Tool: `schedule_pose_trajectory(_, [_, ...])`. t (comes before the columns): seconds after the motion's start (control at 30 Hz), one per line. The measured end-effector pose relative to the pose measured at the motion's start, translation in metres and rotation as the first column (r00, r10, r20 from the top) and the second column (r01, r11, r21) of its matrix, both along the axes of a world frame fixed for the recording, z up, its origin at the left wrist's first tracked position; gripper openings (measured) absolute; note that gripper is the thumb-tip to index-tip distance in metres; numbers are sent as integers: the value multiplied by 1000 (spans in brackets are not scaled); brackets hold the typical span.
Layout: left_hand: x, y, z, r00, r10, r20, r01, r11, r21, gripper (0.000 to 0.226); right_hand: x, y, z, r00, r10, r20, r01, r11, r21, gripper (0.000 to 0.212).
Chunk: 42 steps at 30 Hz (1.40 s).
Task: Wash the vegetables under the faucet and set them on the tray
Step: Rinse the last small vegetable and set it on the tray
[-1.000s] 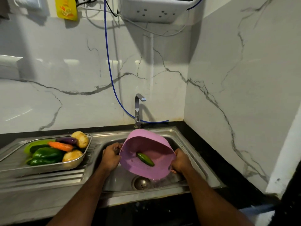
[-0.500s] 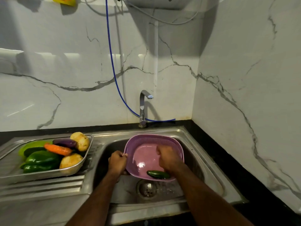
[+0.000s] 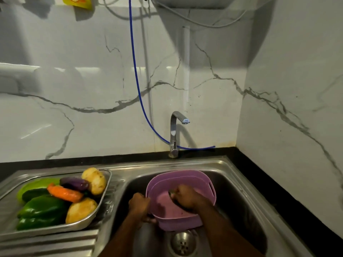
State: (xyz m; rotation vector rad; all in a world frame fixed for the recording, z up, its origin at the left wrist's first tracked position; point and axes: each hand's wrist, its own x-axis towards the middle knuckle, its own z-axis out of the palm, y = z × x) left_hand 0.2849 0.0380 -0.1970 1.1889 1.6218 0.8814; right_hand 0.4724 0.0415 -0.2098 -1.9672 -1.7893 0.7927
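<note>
A pink plastic colander point(image 3: 204, 179) sits in the steel sink point(image 3: 235, 184). My left hand point(image 3: 139, 204) grips its left rim. Inside the bowl, my right hand point(image 3: 187, 198) is curled around a small green cucumber point(image 3: 171, 192), of which only the tip shows. The steel tray point(image 3: 106, 197) on the drainboard to the left holds green peppers point(image 3: 42, 210), a carrot point(image 3: 65, 193), an eggplant point(image 3: 74, 183) and two potatoes point(image 3: 94, 179). The faucet point(image 3: 175, 132) stands behind the sink, with no water visibly running.
The sink drain point(image 3: 182, 242) lies just in front of the colander. A blue hose point(image 3: 137, 80) hangs down the marble wall to the faucet base. The right wall point(image 3: 297, 108) closes the corner, with a black counter strip point(image 3: 278, 199) beside the sink.
My right hand left the colander's rim, reached inside and closed on the cucumber. The tilted colander has come level in the sink. My left hand stays on the rim.
</note>
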Motion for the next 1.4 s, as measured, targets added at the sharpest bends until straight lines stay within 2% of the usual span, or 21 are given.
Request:
schedule_pose_trajectory(0.13, [0, 7, -8, 999, -37, 19, 38, 997, -62, 16, 6, 6, 24, 962, -80, -261, 119, 984, 136, 19])
schedule_pose_trajectory(0.23, [-1, 12, -11, 995, -95, -3, 94, 987, -130, 37, 12, 6, 30, 924, -150, -352, 212, 967, 145, 25])
schedule_pose_trajectory(0.27, [-1, 13, -10, 990, -112, -82, 103, 989, -109, 41, 13, 6, 31, 910, -165, -380, 238, 959, 154, 27])
schedule_pose_trajectory(0.3, [-1, 14, -6, 953, -140, -270, 124, 989, -74, 46, 13, 7, 32, 889, -179, -421, 265, 952, 155, 28])
schedule_pose_trajectory(0.37, [5, 18, 10, 731, -116, -673, 174, 985, 19, 53, 14, 11, 30, 848, -208, -487, 308, 942, 134, 29])
schedule_pose_trajectory(0.4, [10, 22, 22, 668, -46, -743, 193, 975, 113, 51, 14, 14, 28, 827, -224, -516, 329, 937, 121, 30])
schedule_pose_trajectory(0.43, [16, 30, 30, 673, 7, -739, 219, 953, 209, 44, 14, 17, 27, 800, -241, -549, 353, 929, 106, 29])
schedule_pose_trajectory(0.47, [23, 37, 41, 720, 28, -693, 247, 924, 293, 34, 14, 20, 26, 773, -256, -580, 374, 923, 91, 27])
schedule_pose_trajectory(0.53, [38, 60, 57, 883, -74, -464, 277, 880, 386, 18, 14, 26, 24, 736, -271, -620, 391, 918, 62, 20])
schedule_pose_trajectory(0.6, [55, 79, 72, 950, -179, -258, 281, 848, 449, 12, 16, 29, 23, 721, -270, -638, 388, 920, 48, 10])
schedule_pose_trajectory(0.63, [62, 87, 80, 956, -193, -222, 280, 831, 481, 19, 16, 29, 23, 715, -270, -644, 389, 920, 45, 8])
schedule_pose_trajectory(0.7, [78, 101, 90, 963, -190, -193, 265, 807, 528, 31, 18, 32, 22, 694, -282, -662, 416, 908, 49, 9])
schedule_pose_trajectory(0.8, [98, 120, 101, 971, -169, -169, 236, 789, 567, 31, 23, 37, 15, 625, -321, -712, 490, 871, 39, 11])
schedule_pose_trajectory(0.93, [113, 136, 100, 926, -81, -369, 309, 723, 617, 19, 28, 42, 6, 573, -357, -738, 568, 822, 43, 23])
schedule_pose_trajectory(1.0, [114, 141, 95, 924, -59, -379, 307, 706, 638, 19, 28, 45, 5, 577, -352, -737, 569, 821, 53, 22])
schedule_pose_trajectory(1.1, [109, 142, 88, 972, -20, -234, 166, 763, 625, 15, 26, 45, 4, 620, -344, -705, 544, 836, 71, 20])
schedule_pose_trajectory(1.17, [103, 145, 80, 1000, -15, 11, 7, 848, 530, 14, 24, 46, 3, 652, -339, -678, 529, 844, 86, 19])
schedule_pose_trajectory(1.23, [95, 143, 72, 973, -16, 231, -79, 914, 397, 12, 22, 46, 1, 669, -322, -670, 510, 855, 98, 15])
schedule_pose_trajectory(1.27, [93, 140, 67, 957, -6, 289, -101, 931, 352, 12, 21, 46, 0, 678, -321, -661, 505, 857, 102, 11])
schedule_pose_trajectory(1.33, [89, 129, 57, 953, 74, 293, -171, 931, 323, 11, 18, 46, 2, 708, -318, -631, 491, 864, 115, 8])
schedule_pose_trajectory(1.4, [86, 115, 39, 985, 132, 108, -162, 921, 355, 10, 15, 43, 6, 726, -305, -616, 462, 880, 109, 19])
